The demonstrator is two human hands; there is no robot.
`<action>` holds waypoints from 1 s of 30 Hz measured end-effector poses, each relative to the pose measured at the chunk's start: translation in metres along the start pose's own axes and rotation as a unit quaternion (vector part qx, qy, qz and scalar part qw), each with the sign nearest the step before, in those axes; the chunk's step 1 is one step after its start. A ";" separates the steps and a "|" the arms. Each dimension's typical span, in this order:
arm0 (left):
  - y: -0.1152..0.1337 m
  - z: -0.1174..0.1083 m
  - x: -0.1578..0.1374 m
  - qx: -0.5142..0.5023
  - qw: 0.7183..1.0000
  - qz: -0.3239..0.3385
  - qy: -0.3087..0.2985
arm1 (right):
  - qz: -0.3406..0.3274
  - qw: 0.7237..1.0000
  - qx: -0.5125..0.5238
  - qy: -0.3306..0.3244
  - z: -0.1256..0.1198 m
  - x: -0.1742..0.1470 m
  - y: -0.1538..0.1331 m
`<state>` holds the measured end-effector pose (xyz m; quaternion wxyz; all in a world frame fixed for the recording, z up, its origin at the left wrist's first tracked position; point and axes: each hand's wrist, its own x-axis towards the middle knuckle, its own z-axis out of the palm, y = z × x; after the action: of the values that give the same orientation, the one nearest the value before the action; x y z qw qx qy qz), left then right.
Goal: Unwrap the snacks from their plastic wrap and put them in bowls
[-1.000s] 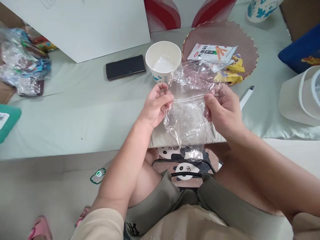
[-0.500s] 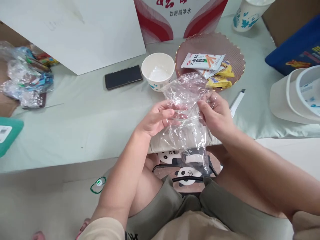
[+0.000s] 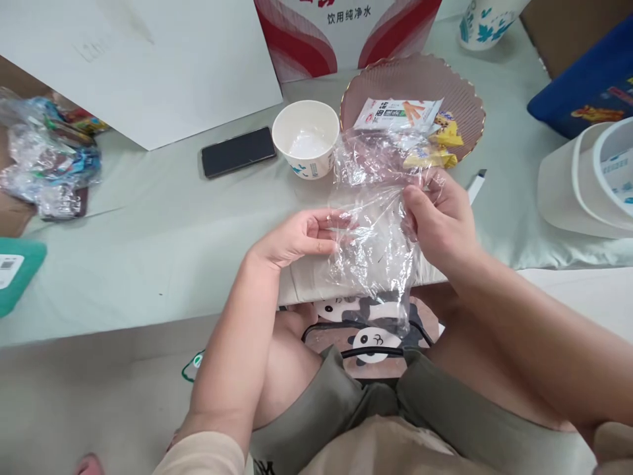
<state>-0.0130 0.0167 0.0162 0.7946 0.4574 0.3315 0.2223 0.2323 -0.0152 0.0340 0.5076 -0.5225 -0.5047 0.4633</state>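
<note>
A crumpled clear plastic bag (image 3: 376, 241) hangs between my hands over the table's front edge. My right hand (image 3: 442, 214) pinches the bag's right side between thumb and fingers. At its left side, my left hand (image 3: 306, 234) is open, fingers stretched toward the bag with their tips behind or against the film; I cannot tell which. Just behind the bag stands a white paper bowl (image 3: 306, 138) with something clear or whitish inside. A pinkish ribbed plate with a gold rim (image 3: 467, 95) carries white snack packets (image 3: 395, 113) and yellow wrapped snacks (image 3: 448, 132).
Left of the bowl lies a black phone (image 3: 239, 152). A white-handled cutter (image 3: 475, 185) is beside my right hand. White tubs (image 3: 558, 181) stand at the right, clear-wrapped snacks (image 3: 49, 158) at the far left, a white board (image 3: 198, 66) and red-white carton (image 3: 341, 39) behind.
My left hand has moved left and its fingers have opened away from the bag. My right hand, still pinching the bag, has shifted slightly right. The bag is spread wider.
</note>
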 end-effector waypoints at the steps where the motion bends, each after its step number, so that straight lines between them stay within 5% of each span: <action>1: 0.000 0.000 0.000 0.001 1.000 0.002 -0.008 | 0.000 1.000 0.001 -0.002 -0.001 0.000 0.000; 18: 0.006 0.000 -0.010 -0.049 0.998 0.009 -0.041 | 0.007 0.999 -0.038 -0.005 -0.003 0.000 0.000; 24: 0.006 0.004 -0.007 0.005 0.993 -0.061 -0.097 | 0.015 0.999 -0.042 0.000 -0.001 -0.002 -0.004; 30: 0.002 0.011 0.004 0.068 0.995 -0.054 0.049 | 0.007 1.000 -0.027 -0.006 0.001 -0.001 0.000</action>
<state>-0.0027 0.0142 0.0204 0.7553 0.4805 0.4086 0.1779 0.2316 -0.0164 0.0340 0.4872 -0.5369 -0.5159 0.4564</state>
